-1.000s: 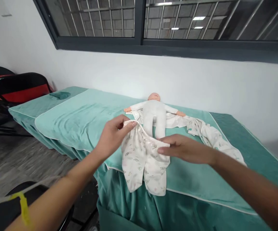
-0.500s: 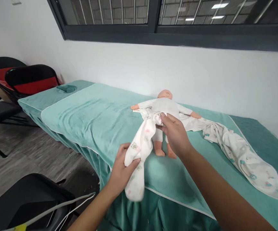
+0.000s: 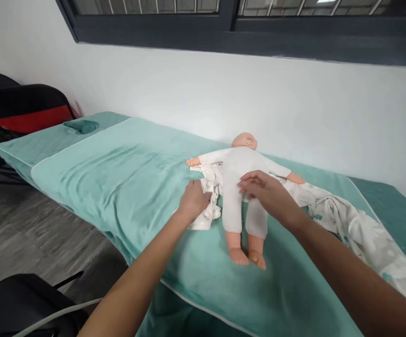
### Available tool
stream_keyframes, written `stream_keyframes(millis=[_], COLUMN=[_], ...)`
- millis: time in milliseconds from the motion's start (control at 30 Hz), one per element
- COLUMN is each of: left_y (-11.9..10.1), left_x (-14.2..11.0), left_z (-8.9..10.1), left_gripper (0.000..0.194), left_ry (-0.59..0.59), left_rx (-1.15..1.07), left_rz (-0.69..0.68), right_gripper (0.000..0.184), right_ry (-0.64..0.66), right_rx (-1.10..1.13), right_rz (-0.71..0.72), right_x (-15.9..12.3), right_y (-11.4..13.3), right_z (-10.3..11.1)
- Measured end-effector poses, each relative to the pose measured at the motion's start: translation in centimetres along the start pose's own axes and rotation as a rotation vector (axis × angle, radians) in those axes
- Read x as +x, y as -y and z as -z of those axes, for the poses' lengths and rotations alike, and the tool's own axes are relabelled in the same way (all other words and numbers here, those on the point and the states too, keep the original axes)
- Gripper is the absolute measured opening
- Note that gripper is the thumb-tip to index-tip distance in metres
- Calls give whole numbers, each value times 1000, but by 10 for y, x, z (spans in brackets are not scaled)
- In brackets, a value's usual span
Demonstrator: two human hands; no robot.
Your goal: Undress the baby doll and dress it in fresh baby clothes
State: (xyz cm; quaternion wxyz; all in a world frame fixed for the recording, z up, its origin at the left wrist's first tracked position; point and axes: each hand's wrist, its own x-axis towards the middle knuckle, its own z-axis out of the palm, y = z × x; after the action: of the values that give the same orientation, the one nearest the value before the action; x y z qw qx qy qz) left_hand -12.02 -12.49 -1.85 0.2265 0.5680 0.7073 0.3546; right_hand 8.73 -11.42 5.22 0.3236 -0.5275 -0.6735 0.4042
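Observation:
A baby doll [image 3: 239, 173] in a white bodysuit lies on its back on the green-covered bed, arms spread and bare feet toward me. White baby clothing [image 3: 204, 220] is bunched up along the doll's side on the left. My left hand [image 3: 194, 201] is closed on that cloth; its fingertips are partly hidden. Over the doll's lower torso is my right hand [image 3: 269, 192], fingers loosely bent and apart, with nothing in them. Printed white baby clothing [image 3: 350, 220] stretches from under the doll's other arm toward the right edge.
The bed's green velvet cover [image 3: 118, 159] has wrinkles and a face hole [image 3: 81, 125] at the far left. Behind the bed are a white wall and a dark window frame [image 3: 153, 32]. Folding chairs [image 3: 27, 110] stand at left, and a black chair [image 3: 23, 304] is near the bottom left.
The printed cloth held up between both hands is now down beside the doll, bunched under my left hand. My right hand has let go of it. The view has tilted down, showing the doll's legs.

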Motion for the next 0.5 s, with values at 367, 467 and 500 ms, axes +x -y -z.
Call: stream_keyframes(millis=[367,467,500], left_y=[-56,-59,-60], left_x=[-14,5,12], left_z=[-38,-55,-58], left_gripper=[58,59,62], left_ry=[291,389,425], left_rx=[-585,-797,-825], left_rz=[139,255,261], right_gripper=[84,89,87], right_ry=[-273,-123,-79], right_rx=[-387,-417,-407], right_rz=[-97,-166,-167], right_x=[174,197,202], right_y=[-108,-103,-99], right_z=[85,90,91])
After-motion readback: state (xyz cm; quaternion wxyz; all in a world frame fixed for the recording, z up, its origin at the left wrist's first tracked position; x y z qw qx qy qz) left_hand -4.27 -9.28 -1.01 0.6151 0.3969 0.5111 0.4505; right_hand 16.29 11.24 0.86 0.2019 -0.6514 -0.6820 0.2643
